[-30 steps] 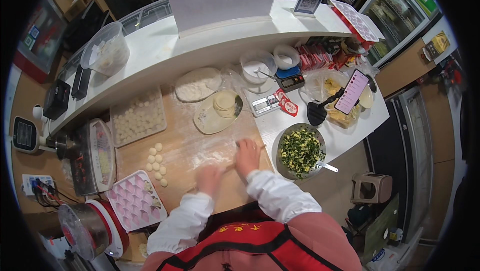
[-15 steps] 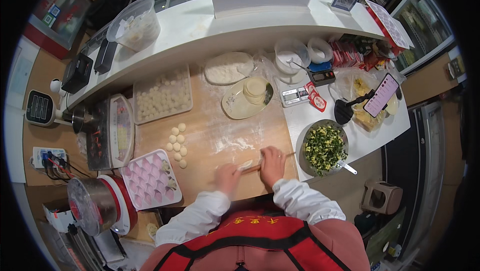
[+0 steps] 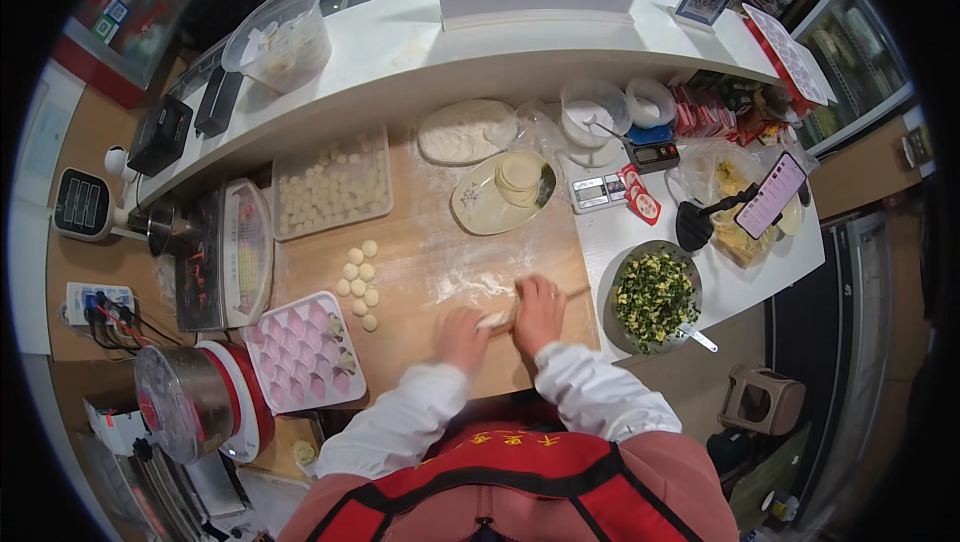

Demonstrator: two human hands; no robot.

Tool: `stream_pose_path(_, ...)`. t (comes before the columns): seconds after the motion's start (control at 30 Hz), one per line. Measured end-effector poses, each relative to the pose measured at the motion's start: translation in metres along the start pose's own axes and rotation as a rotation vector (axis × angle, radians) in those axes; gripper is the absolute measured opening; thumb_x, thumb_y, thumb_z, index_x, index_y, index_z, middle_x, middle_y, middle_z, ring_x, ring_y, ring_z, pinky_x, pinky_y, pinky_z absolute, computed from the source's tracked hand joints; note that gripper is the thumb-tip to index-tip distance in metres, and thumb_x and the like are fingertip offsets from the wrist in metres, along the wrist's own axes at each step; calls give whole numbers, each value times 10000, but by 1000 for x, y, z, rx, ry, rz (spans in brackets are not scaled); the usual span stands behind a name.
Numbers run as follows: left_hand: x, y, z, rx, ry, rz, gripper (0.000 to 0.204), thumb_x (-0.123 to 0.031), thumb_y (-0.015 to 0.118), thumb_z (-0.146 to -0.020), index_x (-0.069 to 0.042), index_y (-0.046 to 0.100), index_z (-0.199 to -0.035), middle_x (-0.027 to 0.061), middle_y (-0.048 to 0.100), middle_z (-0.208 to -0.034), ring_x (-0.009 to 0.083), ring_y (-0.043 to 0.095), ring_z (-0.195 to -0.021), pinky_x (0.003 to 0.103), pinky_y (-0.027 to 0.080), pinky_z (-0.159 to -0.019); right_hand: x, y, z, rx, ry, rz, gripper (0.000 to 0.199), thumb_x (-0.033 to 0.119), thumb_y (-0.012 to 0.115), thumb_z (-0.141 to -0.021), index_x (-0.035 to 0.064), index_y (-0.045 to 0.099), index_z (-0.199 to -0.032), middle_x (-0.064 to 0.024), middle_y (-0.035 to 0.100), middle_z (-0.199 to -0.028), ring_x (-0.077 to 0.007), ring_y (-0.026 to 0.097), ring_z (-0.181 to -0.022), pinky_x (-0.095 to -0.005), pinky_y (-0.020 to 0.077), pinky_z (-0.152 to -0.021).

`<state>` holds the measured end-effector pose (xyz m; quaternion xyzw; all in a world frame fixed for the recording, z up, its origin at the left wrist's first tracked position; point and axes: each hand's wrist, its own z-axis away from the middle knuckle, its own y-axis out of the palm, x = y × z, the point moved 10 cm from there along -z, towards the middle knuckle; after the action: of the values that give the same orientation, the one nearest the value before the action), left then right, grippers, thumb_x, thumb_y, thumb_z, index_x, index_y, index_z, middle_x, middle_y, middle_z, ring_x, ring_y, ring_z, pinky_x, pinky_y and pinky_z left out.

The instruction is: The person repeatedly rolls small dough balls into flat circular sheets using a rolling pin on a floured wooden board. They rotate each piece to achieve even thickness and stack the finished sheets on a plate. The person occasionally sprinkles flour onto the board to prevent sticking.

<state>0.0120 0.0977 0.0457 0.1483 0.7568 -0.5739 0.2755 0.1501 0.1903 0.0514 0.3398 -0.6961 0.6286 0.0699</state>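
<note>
My left hand [image 3: 462,334] and my right hand [image 3: 540,310] are close together near the front edge of a floured wooden board [image 3: 420,242]. A small flat piece of pale dough [image 3: 495,320] lies between them, and my left fingers pinch its edge. My right palm presses down on a thin wooden rolling pin [image 3: 574,293], whose end sticks out to the right. Several small dough balls [image 3: 360,277] lie on the board to the left. A plate [image 3: 475,210] with a stack of round wrappers [image 3: 518,174] stands at the back of the board.
A metal bowl of chopped green filling [image 3: 655,292] sits right of the board. A pink moulded tray [image 3: 300,352] and a tray of dough pieces [image 3: 330,187] are on the left. A flour mound [image 3: 465,132], scale [image 3: 600,187], phone on a stand [image 3: 770,194] and red-rimmed pot [image 3: 190,402] stand around.
Both hands have drawn back from the middle of the board toward its front edge and closer together, over the dough piece. The view has shifted slightly.
</note>
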Motion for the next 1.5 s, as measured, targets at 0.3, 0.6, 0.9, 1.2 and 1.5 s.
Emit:
stream_pose_path(0.3,28,-9,0,-54,-175,-14,132,-202,768,-827,-97,697,-863,86,670,-879,323,621,-897,452,437,-828,6,-8,-2,27,1,33,310,56,589,-889,74,634,-1196,-126,607,-1222,-353,548,-1168,-481,383,-1026)
stream_pose_path(0.6,37,-9,0,24,-188,-37,173,-258,721,-891,-91,673,-890,101,657,-926,329,602,-982,441,423,-918,-8,2,-16,-8,44,-5,310,73,611,-882,84,636,-1192,-131,607,-1233,-342,549,-1171,-494,374,-1025)
stream_pose_path(0.9,33,-26,-17,-91,-7,-9,148,-199,766,-853,-83,674,-847,81,642,-837,315,605,-854,445,438,-820,-9,-1,-37,-101,97,34,238,150,643,-919,91,643,-1150,-121,611,-1208,-334,550,-1164,-491,371,-1019)
stream_pose_path(1.2,60,-2,15,-3,-434,305,143,-214,723,-903,-75,741,-931,94,691,-937,315,634,-931,439,453,-912,-22,-3,86,308,-304,-102,334,297,751,-864,89,626,-1094,-119,626,-1083,-334,561,-1110,-498,373,-1006)
stream_pose_path(1.5,-7,16,-32,35,21,70,158,-262,733,-887,-111,739,-840,60,697,-874,294,641,-891,432,432,-849,-27,9,-29,-3,-46,-32,293,237,726,-887,68,621,-1103,-145,601,-1169,-366,537,-1143,-496,383,-1012)
